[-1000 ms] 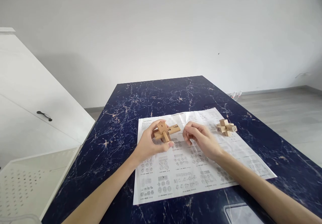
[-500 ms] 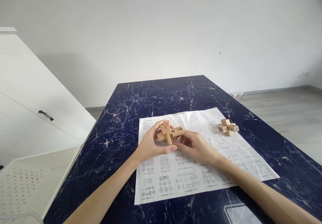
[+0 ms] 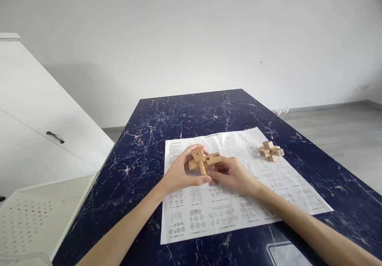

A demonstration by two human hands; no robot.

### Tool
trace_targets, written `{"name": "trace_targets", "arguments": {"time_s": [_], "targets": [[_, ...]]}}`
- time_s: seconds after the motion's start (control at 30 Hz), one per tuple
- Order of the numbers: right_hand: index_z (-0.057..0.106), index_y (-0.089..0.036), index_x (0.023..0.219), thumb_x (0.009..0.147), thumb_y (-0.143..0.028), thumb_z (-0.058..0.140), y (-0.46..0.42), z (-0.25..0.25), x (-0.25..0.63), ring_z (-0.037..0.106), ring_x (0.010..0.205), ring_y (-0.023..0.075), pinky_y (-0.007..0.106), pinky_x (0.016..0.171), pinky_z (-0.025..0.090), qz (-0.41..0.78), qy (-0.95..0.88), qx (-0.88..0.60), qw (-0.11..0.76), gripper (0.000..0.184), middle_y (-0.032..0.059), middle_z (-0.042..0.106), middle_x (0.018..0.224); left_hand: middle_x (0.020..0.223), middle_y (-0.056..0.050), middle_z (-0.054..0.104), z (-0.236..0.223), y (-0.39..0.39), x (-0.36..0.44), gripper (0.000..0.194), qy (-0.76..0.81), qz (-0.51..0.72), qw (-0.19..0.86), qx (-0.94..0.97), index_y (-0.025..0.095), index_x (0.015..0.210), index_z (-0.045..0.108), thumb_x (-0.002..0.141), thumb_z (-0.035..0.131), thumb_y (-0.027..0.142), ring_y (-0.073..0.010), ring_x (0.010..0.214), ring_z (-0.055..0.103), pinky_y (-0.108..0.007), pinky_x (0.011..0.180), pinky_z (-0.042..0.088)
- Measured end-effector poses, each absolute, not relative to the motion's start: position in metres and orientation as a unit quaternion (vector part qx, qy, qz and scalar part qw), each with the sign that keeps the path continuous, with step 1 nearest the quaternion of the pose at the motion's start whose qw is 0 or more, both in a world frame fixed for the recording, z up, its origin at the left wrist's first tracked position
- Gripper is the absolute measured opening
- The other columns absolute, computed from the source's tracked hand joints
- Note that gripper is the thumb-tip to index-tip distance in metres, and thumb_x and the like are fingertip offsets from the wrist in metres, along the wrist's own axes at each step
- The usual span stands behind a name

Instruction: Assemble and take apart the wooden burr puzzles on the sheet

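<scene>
Between both hands, above the printed sheet (image 3: 262, 194), is a wooden interlocking puzzle (image 3: 197, 154) of crossed blocks, with dark marks on some faces. My left hand (image 3: 180, 174) is closed around its left side, thumb along the near edge and fingers behind. The fingers of my right hand (image 3: 234, 174) pinch the right side, by a block marked with a dark letter; their tips are partly hidden behind the wood. A second wooden burr puzzle (image 3: 271, 151), lettered on its block ends, sits assembled on the sheet's right part, apart from my hands.
The sheet carries small diagrams and lies on a dark blue marbled table (image 3: 185, 114). A flat, pale, dark-edged object (image 3: 288, 254) lies at the near edge, by my right forearm. To the left stand a white cabinet (image 3: 38, 98) and a perforated white surface (image 3: 32, 218).
The held puzzle has shifted slightly to the right and tilted a little, the hands moving with it. Both hands keep their hold; the second puzzle stays in place on the sheet.
</scene>
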State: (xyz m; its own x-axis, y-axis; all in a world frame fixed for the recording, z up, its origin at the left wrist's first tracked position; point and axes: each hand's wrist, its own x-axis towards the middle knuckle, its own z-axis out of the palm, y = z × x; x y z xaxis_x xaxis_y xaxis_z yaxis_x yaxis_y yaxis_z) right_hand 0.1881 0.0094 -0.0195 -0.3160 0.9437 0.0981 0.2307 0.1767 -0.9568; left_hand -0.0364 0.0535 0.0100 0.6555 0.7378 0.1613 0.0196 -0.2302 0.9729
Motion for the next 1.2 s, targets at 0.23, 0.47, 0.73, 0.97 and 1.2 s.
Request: {"name": "trace_targets", "arguments": {"time_s": [0.23, 0.47, 0.73, 0.97, 1.2], "targets": [[0.075, -0.024, 0.107, 0.097, -0.030, 0.072, 0.005, -0.015, 0.186, 0.069, 0.058, 0.0163, 0.032, 0.061, 0.053, 0.475, -0.676, -0.414, 0.382, 0.012, -0.0011, 0.075, 0.067, 0.137, -0.008, 0.061, 0.010, 0.055, -0.038, 0.066, 0.286, 0.336, 0.544, 0.714, 0.032, 0.139, 0.054, 0.083, 0.087, 0.041, -0.0284, 0.119, 0.067, -0.045, 0.102, 0.056], [0.072, -0.024, 0.103, 0.095, -0.033, 0.075, 0.002, -0.004, 0.184, 0.067, 0.059, 0.0170, 0.033, 0.062, 0.052, 0.492, -0.681, -0.403, 0.362, 0.012, -0.0017, 0.073, 0.067, 0.132, -0.008, 0.061, 0.010, 0.055, -0.038, 0.071, 0.319, 0.344, 0.540, 0.699, 0.031, 0.140, 0.051, 0.080, 0.086, 0.042, -0.0284, 0.117, 0.066, -0.045, 0.100, 0.056], [0.072, -0.024, 0.103, 0.096, -0.034, 0.076, 0.002, -0.001, 0.185, 0.071, 0.063, 0.0172, 0.034, 0.066, 0.055, 0.532, -0.658, -0.376, 0.378, 0.013, -0.0018, 0.075, 0.069, 0.118, -0.005, 0.058, 0.011, 0.054, -0.038, 0.066, 0.351, 0.328, 0.519, 0.707, 0.031, 0.140, 0.052, 0.084, 0.080, 0.051, -0.0210, 0.095, 0.064, -0.037, 0.087, 0.058], [0.070, -0.022, 0.105, 0.095, -0.036, 0.080, 0.004, -0.007, 0.188, 0.071, 0.062, 0.0149, 0.030, 0.061, 0.055, 0.587, -0.625, -0.329, 0.396, 0.020, -0.0003, 0.077, 0.077, 0.119, -0.008, 0.063, 0.010, 0.054, -0.041, 0.065, 0.309, 0.311, 0.552, 0.709, 0.027, 0.137, 0.056, 0.090, 0.070, 0.069, -0.0237, 0.099, 0.062, -0.035, 0.085, 0.051], [0.067, -0.023, 0.105, 0.094, -0.033, 0.081, 0.010, -0.010, 0.191, 0.072, 0.065, 0.0122, 0.029, 0.061, 0.058, 0.646, -0.569, -0.262, 0.436, 0.020, 0.0014, 0.078, 0.097, 0.086, 0.000, 0.054, 0.005, 0.057, -0.038, 0.051, 0.360, 0.327, 0.588, 0.647, 0.023, 0.110, 0.062, 0.107, 0.037, 0.068, -0.0167, 0.076, 0.046, -0.029, 0.072, 0.038]]}}
